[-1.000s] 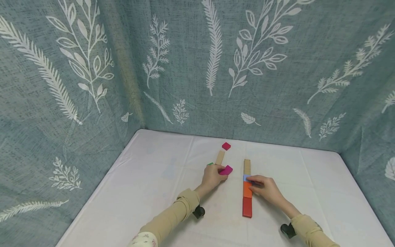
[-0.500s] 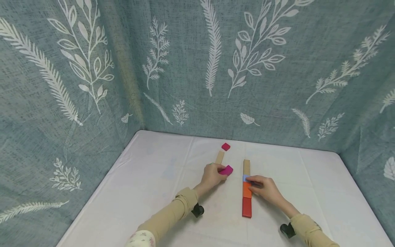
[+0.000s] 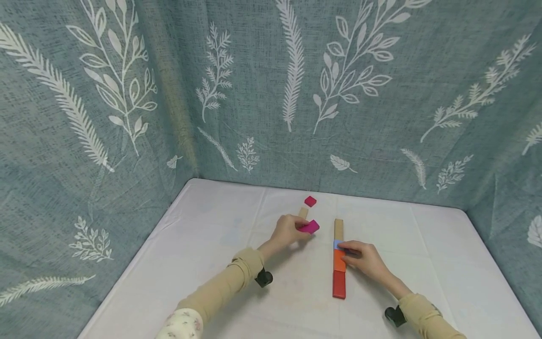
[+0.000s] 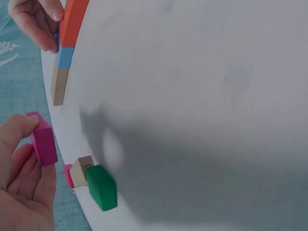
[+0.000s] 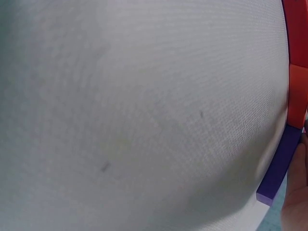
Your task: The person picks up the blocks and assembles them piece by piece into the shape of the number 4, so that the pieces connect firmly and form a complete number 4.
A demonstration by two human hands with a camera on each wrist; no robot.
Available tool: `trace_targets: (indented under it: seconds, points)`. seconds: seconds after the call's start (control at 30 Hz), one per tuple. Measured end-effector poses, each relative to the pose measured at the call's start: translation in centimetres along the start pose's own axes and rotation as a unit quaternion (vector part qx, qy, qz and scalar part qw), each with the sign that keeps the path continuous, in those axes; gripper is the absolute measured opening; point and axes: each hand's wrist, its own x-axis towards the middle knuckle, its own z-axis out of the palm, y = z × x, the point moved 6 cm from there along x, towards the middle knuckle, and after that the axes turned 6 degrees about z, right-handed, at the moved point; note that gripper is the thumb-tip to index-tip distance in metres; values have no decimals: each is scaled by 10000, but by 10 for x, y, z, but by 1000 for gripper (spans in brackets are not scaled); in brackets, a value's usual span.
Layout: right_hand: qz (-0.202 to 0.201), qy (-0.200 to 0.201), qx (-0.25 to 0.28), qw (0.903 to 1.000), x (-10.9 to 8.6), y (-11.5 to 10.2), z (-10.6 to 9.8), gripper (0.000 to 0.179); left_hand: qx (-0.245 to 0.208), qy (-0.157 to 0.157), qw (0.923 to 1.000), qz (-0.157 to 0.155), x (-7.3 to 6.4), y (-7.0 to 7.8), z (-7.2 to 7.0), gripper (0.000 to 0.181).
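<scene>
My left hand (image 3: 288, 230) pinches a magenta block (image 4: 44, 143) between thumb and fingers, held above the white table. Below it, in the left wrist view, lie a green block (image 4: 102, 187) and a plain wooden block (image 4: 81, 171). My right hand (image 3: 366, 260) is at a straight row made of a red block (image 3: 338, 284), an orange block (image 3: 339, 260), a light blue block (image 3: 337, 244) and a wooden block (image 3: 338, 229). Its thumb and fingers hold a purple block (image 5: 279, 161), mostly hidden from the head view, at the far end of the orange one.
A crimson block (image 3: 310, 201) lies near the table's back edge. White cloth (image 3: 406, 254) covers the table. A patterned blue-grey curtain (image 3: 271, 150) hangs behind it and along the sides. Small black cameras sit at both wrists, the left one (image 3: 264, 278) below the cuff.
My left hand has risen with the magenta block and shifted slightly away from me, its forearm swinging left. My right hand and the row of blocks stay where they were.
</scene>
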Motion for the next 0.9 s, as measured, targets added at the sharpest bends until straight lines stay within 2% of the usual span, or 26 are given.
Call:
trace_targets:
  seconds: [0.07, 0.3, 0.6, 0.9]
  points:
    - [4, -6, -10, 10000, 0, 0, 0, 35, 22, -113, 9999, 118, 2, 2, -2, 29]
    - [-11, -13, 18, 10000, 0, 0, 0, 36, 25, -597, 9981, 181, 8, 9, -7, 30]
    - [40, 31, -56, 10000, 0, 2, -1, 36, 214, -1218, 9912, 467, 14, 18, -17, 31]
    - [27, 7, -67, 10000, 1, 2, -1, 36, 205, -1468, 9869, 639, 22, 20, -24, 31]
